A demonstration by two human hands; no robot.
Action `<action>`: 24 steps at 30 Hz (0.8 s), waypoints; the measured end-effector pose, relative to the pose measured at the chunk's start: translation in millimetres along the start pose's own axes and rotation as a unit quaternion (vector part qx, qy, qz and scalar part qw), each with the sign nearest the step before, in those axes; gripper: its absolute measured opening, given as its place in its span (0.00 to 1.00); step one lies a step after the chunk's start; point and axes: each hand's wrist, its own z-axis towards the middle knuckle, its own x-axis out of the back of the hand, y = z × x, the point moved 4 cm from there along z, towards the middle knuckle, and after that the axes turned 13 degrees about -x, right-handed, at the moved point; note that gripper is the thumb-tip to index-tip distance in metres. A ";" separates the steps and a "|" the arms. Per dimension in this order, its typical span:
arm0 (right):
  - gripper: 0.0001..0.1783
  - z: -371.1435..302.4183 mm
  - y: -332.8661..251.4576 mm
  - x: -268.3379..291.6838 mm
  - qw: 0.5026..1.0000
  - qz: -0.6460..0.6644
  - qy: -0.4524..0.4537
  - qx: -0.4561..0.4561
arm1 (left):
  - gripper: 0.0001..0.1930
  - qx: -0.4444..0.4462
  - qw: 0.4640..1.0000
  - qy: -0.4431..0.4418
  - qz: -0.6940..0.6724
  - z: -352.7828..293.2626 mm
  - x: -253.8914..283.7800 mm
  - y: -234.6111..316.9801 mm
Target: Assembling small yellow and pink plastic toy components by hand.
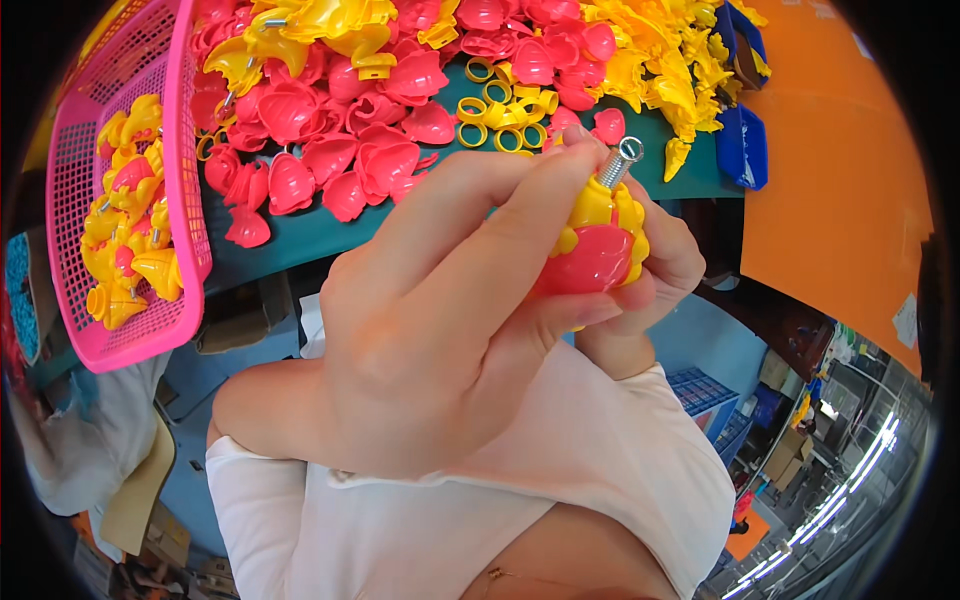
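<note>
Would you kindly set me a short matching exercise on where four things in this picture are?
1. Coiled spring
2. Pink basket
3. Yellow rings
4. Blue trays

A. Beside the orange surface
B. Rising from the piece in the left hand and right hand
C. At the picture's left
D. On the green table, beside pink shells

Pairs: 1-B; 2-C; 3-D; 4-A

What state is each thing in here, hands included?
Left hand: closed on the red-and-yellow piece
Right hand: closed on it too
Red-and-yellow piece: held between both hands
Spring: sticking up from it
Pink basket: part-filled with yellow-and-red pieces
Red shells: loose, heaped
Yellow rings: loose, clustered
</note>
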 end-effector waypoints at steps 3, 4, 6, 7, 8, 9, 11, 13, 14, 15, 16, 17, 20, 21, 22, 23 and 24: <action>0.29 8.7 -6.0 -1.2 1.000 -0.013 -0.019 0.020 | 0.27 0.000 1.000 -0.017 0.005 -1.8 1.9 2.1; 0.29 9.8 -11.1 -3.6 0.994 -0.036 -0.050 0.090 | 0.27 -0.002 0.999 -0.035 -0.003 -2.6 2.0 2.0; 0.29 6.6 -4.4 -3.0 0.997 -0.028 -0.028 0.064 | 0.27 0.010 0.999 -0.042 -0.005 0.0 4.1 0.0; 0.29 4.7 0.1 -1.0 0.999 -0.022 -0.004 0.038 | 0.27 0.022 0.998 -0.051 -0.009 1.3 4.0 -2.5; 0.29 5.5 2.9 0.1 0.999 -0.022 -0.003 0.039 | 0.27 0.021 0.998 -0.052 -0.009 1.4 4.0 -5.4; 0.29 7.6 4.2 0.9 0.997 -0.020 -0.017 0.073 | 0.27 0.003 0.999 -0.049 -0.013 1.1 4.1 -7.7; 0.28 9.4 3.5 -0.8 0.993 -0.017 -0.033 0.109 | 0.28 -0.016 0.999 -0.044 -0.016 0.1 5.9 -7.8; 0.27 9.6 1.8 -3.1 0.992 -0.037 -0.034 0.118 | 0.28 0.001 0.999 -0.038 -0.020 -1.0 6.9 -8.3; 0.27 8.8 1.9 -3.9 0.992 -0.037 -0.034 0.118 | 0.28 0.001 0.999 -0.038 -0.020 -1.3 6.7 -7.4; 0.27 7.8 2.6 -4.2 0.992 -0.027 -0.028 0.116 | 0.27 0.002 0.999 -0.035 -0.016 -1.6 6.6 -6.4; 0.26 7.5 3.3 -4.5 0.993 -0.018 -0.021 0.115 | 0.27 0.004 0.999 -0.033 -0.011 -1.3 6.9 -5.7; 0.26 7.6 4.0 -5.3 0.993 -0.018 -0.021 0.115 | 0.27 0.003 0.999 -0.033 -0.012 -1.0 6.8 -4.4; 0.26 8.8 5.9 -6.9 0.992 0.013 -0.034 0.123 | 0.26 0.027 0.999 -0.039 0.001 -2.1 6.4 -4.8; 0.26 9.8 5.9 -7.6 0.991 0.001 -0.036 0.127 | 0.26 0.030 0.999 -0.028 -0.014 -2.1 7.2 -7.6; 0.26 10.4 5.6 -7.8 0.991 -0.012 -0.036 0.130 | 0.26 0.033 0.999 -0.018 -0.031 -1.8 7.4 -9.5; 0.26 10.7 5.9 -7.5 0.991 -0.013 -0.036 0.130 | 0.26 0.033 0.999 -0.018 -0.032 -1.9 6.9 -10.0; 0.25 10.7 6.1 -7.5 0.990 -0.010 -0.041 0.133 | 0.26 0.029 0.999 -0.016 -0.026 -2.0 6.8 -10.2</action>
